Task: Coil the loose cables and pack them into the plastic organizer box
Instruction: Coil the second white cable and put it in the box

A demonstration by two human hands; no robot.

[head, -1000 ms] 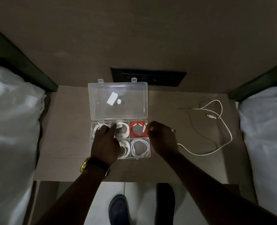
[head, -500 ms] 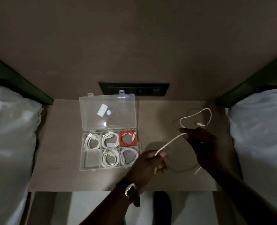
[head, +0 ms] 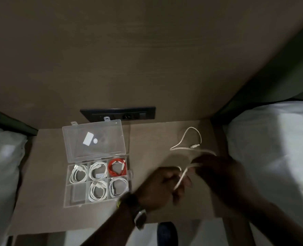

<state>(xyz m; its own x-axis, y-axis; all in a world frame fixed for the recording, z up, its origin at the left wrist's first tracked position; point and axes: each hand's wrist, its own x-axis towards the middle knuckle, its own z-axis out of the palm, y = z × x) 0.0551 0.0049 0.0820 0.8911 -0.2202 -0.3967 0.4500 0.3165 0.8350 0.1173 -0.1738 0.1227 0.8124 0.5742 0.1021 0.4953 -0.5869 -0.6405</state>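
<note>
Both hands have left the clear plastic six-compartment organizer box and taken up the last loose white charging cable: the left hand is closed around one end, and the right hand, blurred, pinches a strand beside it, so coiling has begun. Five compartments hold coils, one of them red; the near-left one looks free for this cable. The brown wooden bench sits between two white-sheeted beds, with a black socket panel on the far wall.
</note>
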